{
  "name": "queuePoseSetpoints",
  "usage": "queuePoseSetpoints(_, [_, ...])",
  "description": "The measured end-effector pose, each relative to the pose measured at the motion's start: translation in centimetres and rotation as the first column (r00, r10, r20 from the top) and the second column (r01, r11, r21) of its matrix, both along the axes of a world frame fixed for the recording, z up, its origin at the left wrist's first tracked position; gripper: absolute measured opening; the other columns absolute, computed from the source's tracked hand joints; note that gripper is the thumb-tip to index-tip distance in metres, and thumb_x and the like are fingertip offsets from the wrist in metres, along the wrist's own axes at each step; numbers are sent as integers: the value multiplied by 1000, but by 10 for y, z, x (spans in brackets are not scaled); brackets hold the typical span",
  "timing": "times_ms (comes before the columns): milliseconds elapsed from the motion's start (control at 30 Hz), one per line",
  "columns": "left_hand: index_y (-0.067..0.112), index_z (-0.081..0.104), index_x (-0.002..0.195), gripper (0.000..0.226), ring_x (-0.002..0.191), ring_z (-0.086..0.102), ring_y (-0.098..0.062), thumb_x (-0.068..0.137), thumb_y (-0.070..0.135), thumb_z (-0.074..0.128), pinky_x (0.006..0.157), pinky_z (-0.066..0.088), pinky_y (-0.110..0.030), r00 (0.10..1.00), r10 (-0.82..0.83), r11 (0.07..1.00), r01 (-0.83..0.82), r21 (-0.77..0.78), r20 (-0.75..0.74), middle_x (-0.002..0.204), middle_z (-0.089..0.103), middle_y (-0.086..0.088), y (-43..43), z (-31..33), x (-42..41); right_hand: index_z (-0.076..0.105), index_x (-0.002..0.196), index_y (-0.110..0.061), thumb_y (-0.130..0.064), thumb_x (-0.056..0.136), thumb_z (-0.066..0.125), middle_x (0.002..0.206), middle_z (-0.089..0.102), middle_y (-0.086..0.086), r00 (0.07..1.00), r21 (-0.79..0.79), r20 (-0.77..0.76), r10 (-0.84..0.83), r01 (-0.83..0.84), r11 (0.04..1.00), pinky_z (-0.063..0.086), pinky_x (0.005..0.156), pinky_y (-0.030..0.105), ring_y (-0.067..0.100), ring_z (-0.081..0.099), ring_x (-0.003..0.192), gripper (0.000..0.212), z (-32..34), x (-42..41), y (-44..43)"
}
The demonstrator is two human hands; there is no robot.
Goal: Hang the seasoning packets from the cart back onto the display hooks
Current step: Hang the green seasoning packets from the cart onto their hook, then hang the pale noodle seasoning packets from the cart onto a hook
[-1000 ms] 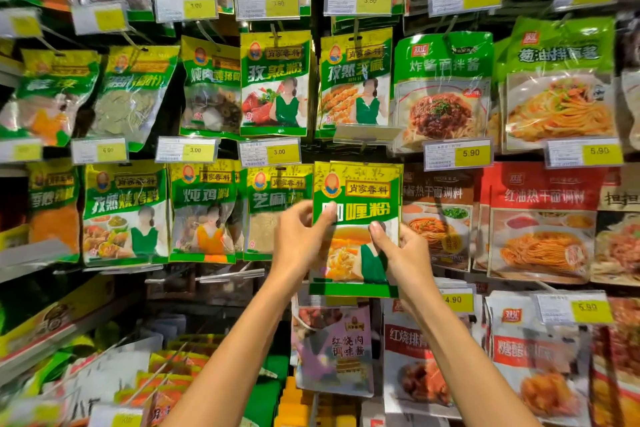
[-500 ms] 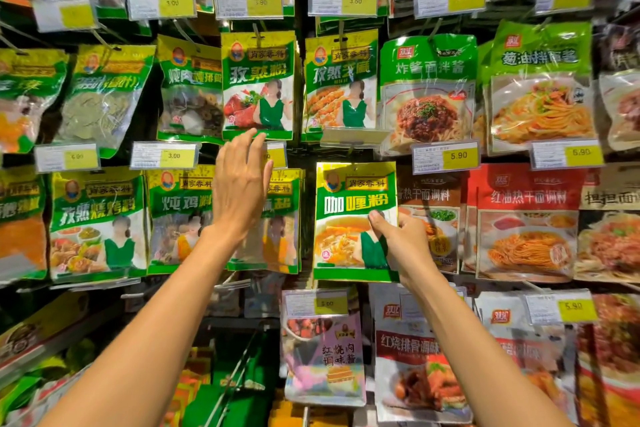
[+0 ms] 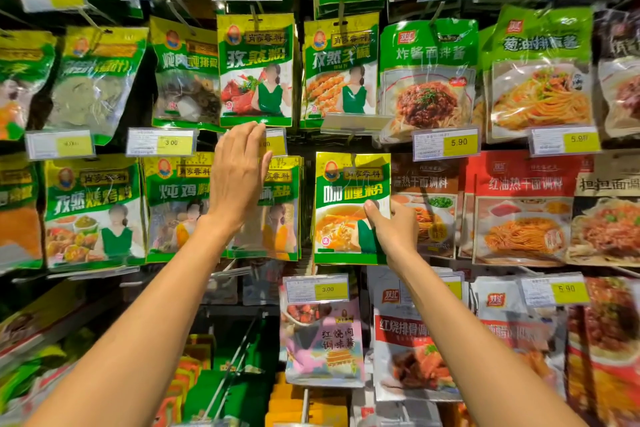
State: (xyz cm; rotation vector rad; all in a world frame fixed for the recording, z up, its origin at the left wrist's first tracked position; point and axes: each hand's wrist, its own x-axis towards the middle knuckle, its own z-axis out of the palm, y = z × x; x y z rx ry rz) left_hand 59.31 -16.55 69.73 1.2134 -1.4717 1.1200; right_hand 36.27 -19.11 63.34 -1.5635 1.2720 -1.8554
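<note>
A green and yellow curry powder packet (image 3: 346, 191) hangs upright in the middle row of the display, its top at a hook (image 3: 353, 163). My right hand (image 3: 394, 229) grips its lower right edge, thumb on the front. My left hand (image 3: 239, 173) is raised with fingers straight in front of the neighbouring packet stack (image 3: 284, 218), fingertips at the price tag (image 3: 275, 142) above it. It holds nothing.
Rows of green seasoning packets (image 3: 256, 69) and red noodle sauce packets (image 3: 523, 208) hang all around, each with a yellow price tag. An empty tag holder (image 3: 353, 123) juts out above the curry packet. Bare hooks (image 3: 235, 357) and stacked packets lie lower down.
My left hand let go of the curry packet and moved up and left to the neighbouring hook's price tag. The right hand keeps its grip on the packet.
</note>
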Motion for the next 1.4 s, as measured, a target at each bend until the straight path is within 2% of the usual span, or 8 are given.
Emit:
queuePoseSetpoints(167, [-3,45,133,43,123,47,-36,97,21,50,108,34,-46,1000,2,999,-2,39,-2,131,51,-23,3,2,1,57,72,-4,-24,91,62,64,53,2,997,-21,-22,-73,73,997,29,49,19,18,47,67,28,1,8,-2])
queuePoseSetpoints(267, [-3,44,133,44,123,46,-35,97,22,50,109,33,-45,1000,-2,999,2,46,-1,131,50,-23,4,3,1,54,72,-4,-23,91,61,67,53,5,996,13,-22,-85,85,996,28,52,27,17,45,68,28,3,12,-3])
queuePoseSetpoints(433, [-2,44,134,45,124,46,-35,96,21,52,110,32,-44,1000,-24,998,24,52,-5,132,50,-22,5,4,0,44,58,-16,-24,91,63,62,50,-1,995,38,-35,-94,96,995,33,51,13,18,48,68,39,5,10,4])
queuePoseSetpoints(633, [-4,44,134,42,128,44,-34,95,7,51,112,30,-43,998,-62,998,63,18,-31,136,49,-22,19,-12,-10,63,97,-9,-34,91,61,93,66,6,986,73,-103,-131,139,988,41,82,31,24,59,93,26,-9,-13,30])
queuePoseSetpoints(833, [-4,55,122,30,111,55,-36,94,8,51,99,40,-43,946,-317,946,321,50,-72,118,59,-22,51,-79,-76,62,107,-12,-27,96,53,94,64,-2,986,34,-95,-139,143,989,43,72,19,14,59,90,20,-60,-73,95])
queuePoseSetpoints(967, [1,62,105,19,90,60,-29,96,10,48,79,39,-32,743,-566,743,647,169,-358,97,66,-14,84,-154,-163,65,97,-9,-24,99,48,87,70,3,989,128,-3,-145,144,981,51,72,27,13,65,81,23,-131,-138,164])
queuePoseSetpoints(1133, [8,64,88,24,68,48,-4,100,17,45,61,31,-28,503,-553,312,864,395,-664,77,61,-1,144,-274,-284,65,93,-10,-22,98,50,79,68,-2,934,393,113,-338,270,879,48,61,18,-4,61,64,20,-247,-227,273])
queuePoseSetpoints(1400, [1,67,95,22,81,63,-22,96,17,53,77,43,-34,534,-494,-279,650,707,-686,89,70,-19,227,-442,-430,63,77,-13,-14,95,52,84,68,15,651,750,106,-751,443,490,47,68,33,28,63,80,21,-409,-314,424])
